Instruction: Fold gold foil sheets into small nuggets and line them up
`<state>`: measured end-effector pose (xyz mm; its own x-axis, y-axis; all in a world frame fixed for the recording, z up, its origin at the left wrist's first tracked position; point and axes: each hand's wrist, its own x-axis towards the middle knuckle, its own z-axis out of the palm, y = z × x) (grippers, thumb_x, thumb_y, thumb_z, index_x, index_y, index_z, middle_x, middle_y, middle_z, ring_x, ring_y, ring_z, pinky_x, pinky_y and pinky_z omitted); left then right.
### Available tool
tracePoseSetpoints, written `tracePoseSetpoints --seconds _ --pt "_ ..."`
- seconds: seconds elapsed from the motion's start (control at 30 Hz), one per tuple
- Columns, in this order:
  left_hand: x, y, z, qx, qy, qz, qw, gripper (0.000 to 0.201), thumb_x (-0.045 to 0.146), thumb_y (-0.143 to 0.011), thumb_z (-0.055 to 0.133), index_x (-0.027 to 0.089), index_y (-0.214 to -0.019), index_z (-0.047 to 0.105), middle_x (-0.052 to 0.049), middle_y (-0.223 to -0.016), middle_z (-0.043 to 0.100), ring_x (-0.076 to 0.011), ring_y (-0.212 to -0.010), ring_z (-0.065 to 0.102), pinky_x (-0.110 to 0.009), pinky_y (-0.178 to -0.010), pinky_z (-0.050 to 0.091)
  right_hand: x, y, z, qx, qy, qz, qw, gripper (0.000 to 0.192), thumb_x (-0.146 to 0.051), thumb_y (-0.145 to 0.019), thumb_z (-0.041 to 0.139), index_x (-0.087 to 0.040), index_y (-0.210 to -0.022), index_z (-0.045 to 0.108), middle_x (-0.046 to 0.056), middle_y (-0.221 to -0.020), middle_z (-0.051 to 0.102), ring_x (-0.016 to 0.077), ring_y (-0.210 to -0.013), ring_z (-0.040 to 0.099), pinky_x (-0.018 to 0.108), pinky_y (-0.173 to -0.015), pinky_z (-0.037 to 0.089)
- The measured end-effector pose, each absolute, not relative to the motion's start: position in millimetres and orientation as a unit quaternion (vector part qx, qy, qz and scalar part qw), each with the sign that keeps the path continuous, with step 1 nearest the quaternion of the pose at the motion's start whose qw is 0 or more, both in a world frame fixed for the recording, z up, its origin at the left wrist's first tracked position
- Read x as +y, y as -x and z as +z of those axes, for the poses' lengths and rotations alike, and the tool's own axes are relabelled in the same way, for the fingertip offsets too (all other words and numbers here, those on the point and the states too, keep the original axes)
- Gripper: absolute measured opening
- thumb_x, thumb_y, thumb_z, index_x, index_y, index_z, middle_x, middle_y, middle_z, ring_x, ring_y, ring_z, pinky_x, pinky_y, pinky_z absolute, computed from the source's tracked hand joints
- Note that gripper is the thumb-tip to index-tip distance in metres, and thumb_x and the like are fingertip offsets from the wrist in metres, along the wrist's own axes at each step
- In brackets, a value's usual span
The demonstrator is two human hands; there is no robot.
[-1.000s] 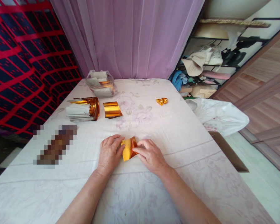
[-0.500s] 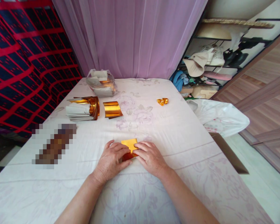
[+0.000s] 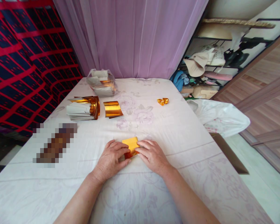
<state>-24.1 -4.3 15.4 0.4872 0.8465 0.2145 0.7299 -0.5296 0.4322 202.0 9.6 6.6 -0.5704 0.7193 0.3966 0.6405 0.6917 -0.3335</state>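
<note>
The gold foil sheet (image 3: 131,143) lies flat on the bench (image 3: 177,130), low and centre in the head view, its far half showing as a bright square and its near edge hidden under the fingers. A second ago this sheet stood up in a loose, open fold between the hands; half a second ago it was already pressed down; now it sits almost as then, turned slightly. Judgement: the fold is laid and the work in hand is the creasing of it.

The left hand (image 3: 112,159), at 7 o'clock from the sheet, is spread flat, fingers pressing on the sheet's near left edge. The right hand (image 3: 151,155), at 5 o'clock, is likewise flat, fingertips on the near right edge. Neither hand grips; both bear down.

Outward: at 11 o'clock, well apart, lies a loose gold foil piece (image 3: 112,109), and just beside it to the left a stack of foil-backed paper (image 3: 82,109), curled at one end. Beyond that, at 11 o'clock, stands a clear plastic bag of paper (image 3: 101,82). At 1 o'clock, well apart, sits one small folded gold piece (image 3: 162,101). A white plastic bag (image 3: 220,116) hangs off the bench's right edge at 2 o'clock.
</note>
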Motion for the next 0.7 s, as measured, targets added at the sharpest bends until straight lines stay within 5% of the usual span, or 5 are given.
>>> tracePoseSetpoints --seconds 0.33,0.7 --pt "-6.3 19.3 16.6 0.46 -0.854 0.213 0.113 0.03 0.035 -0.082 0.068 0.027 -0.111 0.067 -0.005 -0.11 0.071 -0.0246 -0.104 0.063 -0.054 -0.106 0.033 7.8 -198.6 9.5 -0.876 0.378 0.091 0.284 0.017 -0.017 -0.09 0.057 -0.022 -0.1 0.07 0.006 -0.101 0.071 0.0207 -0.095 0.061 0.038 -0.085 0.048" --pt "-6.8 22.5 16.0 0.45 -0.814 0.355 0.098 0.015 0.031 -0.094 0.053 0.025 -0.1 0.066 -0.001 -0.089 0.073 -0.0165 -0.083 0.067 -0.038 -0.092 0.046 4.8 -195.0 7.3 -0.839 0.403 0.129 0.342 0.017 -0.023 -0.093 0.052 -0.021 -0.092 0.068 0.006 -0.089 0.072 0.0183 -0.083 0.064 0.033 -0.08 0.049"
